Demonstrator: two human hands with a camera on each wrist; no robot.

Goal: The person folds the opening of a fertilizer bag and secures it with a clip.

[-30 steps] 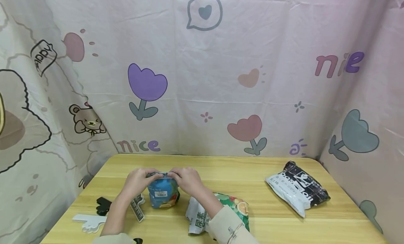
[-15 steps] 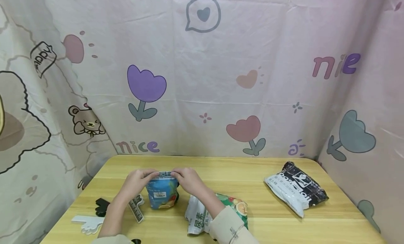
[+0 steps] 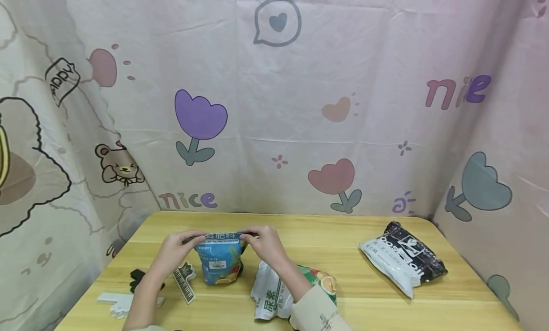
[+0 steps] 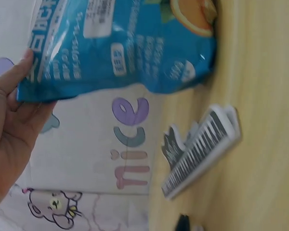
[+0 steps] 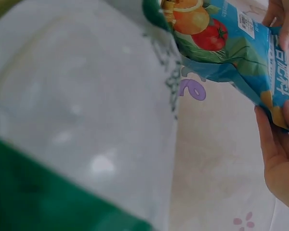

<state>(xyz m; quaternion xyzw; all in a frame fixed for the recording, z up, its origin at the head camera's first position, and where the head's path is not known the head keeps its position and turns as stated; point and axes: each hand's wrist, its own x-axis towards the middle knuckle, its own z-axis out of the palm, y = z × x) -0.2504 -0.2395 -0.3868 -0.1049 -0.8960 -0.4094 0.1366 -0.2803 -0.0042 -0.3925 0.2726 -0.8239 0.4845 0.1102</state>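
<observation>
A blue bag (image 3: 218, 265) printed with fruit stands upright on the wooden table, left of the middle in the head view. Its top left corner is pinched between the thumb and fingers of my left hand (image 3: 173, 250); the left wrist view shows that hand (image 4: 12, 122) at the edge of the bag (image 4: 130, 53). At the opposite top corner, my right hand (image 3: 266, 244) pinches the bag, as the right wrist view also shows, with the thumb on one face and the fingers on the other. The top strip with large white characters is spread flat between both hands.
Left of the bag lies a piano-key-patterned clip-like piece (image 3: 185, 284), near a black piece (image 3: 137, 277) and a white hand-shaped piece (image 3: 117, 300). A white and green bag (image 3: 268, 295) lies under my right forearm. Farther right is a black and white bag (image 3: 403, 259).
My hands have moved apart along the top edge of the blue bag, left hand leftward and right hand rightward. The top strip is opened out, with more of its lettering showing.
</observation>
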